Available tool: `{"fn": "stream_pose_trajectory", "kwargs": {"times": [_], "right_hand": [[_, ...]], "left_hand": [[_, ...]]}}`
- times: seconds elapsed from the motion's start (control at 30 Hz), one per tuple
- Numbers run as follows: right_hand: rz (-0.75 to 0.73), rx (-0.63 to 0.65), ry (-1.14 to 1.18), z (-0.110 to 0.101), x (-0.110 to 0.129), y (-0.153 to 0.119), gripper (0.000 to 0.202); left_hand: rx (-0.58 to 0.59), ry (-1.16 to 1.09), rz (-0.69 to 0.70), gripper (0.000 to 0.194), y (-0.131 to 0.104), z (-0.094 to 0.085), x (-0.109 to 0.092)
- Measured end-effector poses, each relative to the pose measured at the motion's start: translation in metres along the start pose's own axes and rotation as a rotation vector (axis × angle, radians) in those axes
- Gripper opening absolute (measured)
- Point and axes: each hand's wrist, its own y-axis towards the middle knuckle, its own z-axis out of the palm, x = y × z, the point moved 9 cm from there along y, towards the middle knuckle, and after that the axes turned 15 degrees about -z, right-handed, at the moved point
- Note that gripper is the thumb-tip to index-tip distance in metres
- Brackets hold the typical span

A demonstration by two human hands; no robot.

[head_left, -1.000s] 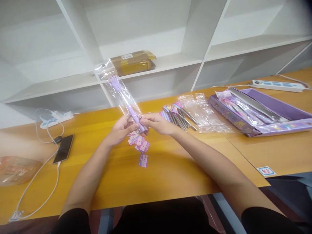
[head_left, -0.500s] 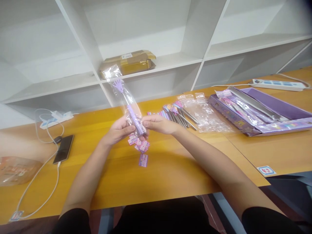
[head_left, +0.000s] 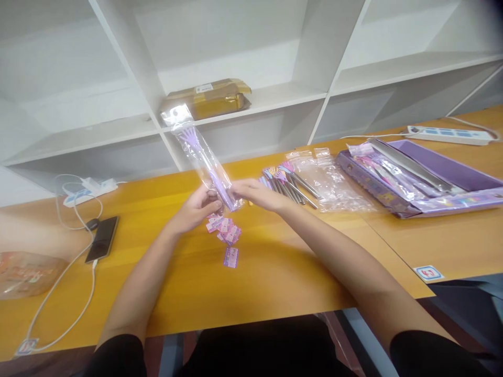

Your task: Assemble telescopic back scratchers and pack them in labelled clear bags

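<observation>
A back scratcher with a lilac hand-shaped head and a purple handle lies inside a clear plastic bag, tilted with its head up and to the left. My left hand grips the bag's lower left side, thumb in front and fingers curled. At the lower right edge of the same bag, my right hand holds it with its fingertips, which are slightly blurred. Small pink and purple printed cards lie on the table below my hands, with a single card apart from the pile.
Right of my hands lie several loose back scratchers and clear bags. Farther right is a purple box with bagged items. Leftward are a phone, white cables and a power strip. A taped parcel sits on the shelf.
The bagged back scratcher has shifted slightly upward. My right hand has moved a little up, its fingers now straighter at the bag's edge. The left hand remains on the bag.
</observation>
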Motion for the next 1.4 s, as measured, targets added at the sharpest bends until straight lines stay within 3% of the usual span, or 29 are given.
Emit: {"fn": "stream_pose_trajectory", "kwargs": {"times": [0.17,0.37,0.5,0.6,0.8,1.1,1.2,1.27,1.33,1.4], "right_hand": [[0.022,0.117,-0.165,0.013,0.003,0.0,0.039],[0.177,0.387,-0.346,0.037,-0.026,-0.012,0.031],[0.291,0.551,-0.257,0.064,-0.041,-0.025,0.036],[0.295,0.658,-0.18,0.088,-0.043,-0.032,0.033],[0.408,0.709,-0.084,0.124,-0.059,-0.045,0.022],[0.409,0.746,-0.16,0.148,-0.065,-0.052,0.032],[0.393,0.758,-0.169,0.144,-0.06,-0.049,0.033],[0.359,0.726,-0.261,0.127,-0.054,-0.041,0.034],[0.303,0.612,-0.419,0.097,-0.045,-0.029,0.037],[0.233,0.392,-0.561,0.057,-0.029,-0.016,0.033]], "left_hand": [[-0.239,0.001,0.046,0.042,0.006,-0.025,-0.002],[-0.516,-0.106,0.099,0.047,0.003,-0.069,-0.007],[-0.631,-0.114,0.1,0.045,-0.004,-0.086,-0.008],[-0.664,-0.077,0.084,0.039,-0.007,-0.092,-0.007],[-0.572,0.029,0.036,0.046,-0.003,-0.084,-0.012],[-0.553,0.119,-0.062,0.047,-0.002,-0.074,-0.009],[-0.51,0.094,-0.066,0.047,-0.002,-0.07,-0.011],[-0.49,0.092,-0.067,0.044,-0.002,-0.067,-0.012],[-0.493,0.103,-0.062,0.04,-0.003,-0.066,-0.012],[-0.503,0.127,-0.046,0.036,-0.003,-0.064,-0.012]]}}
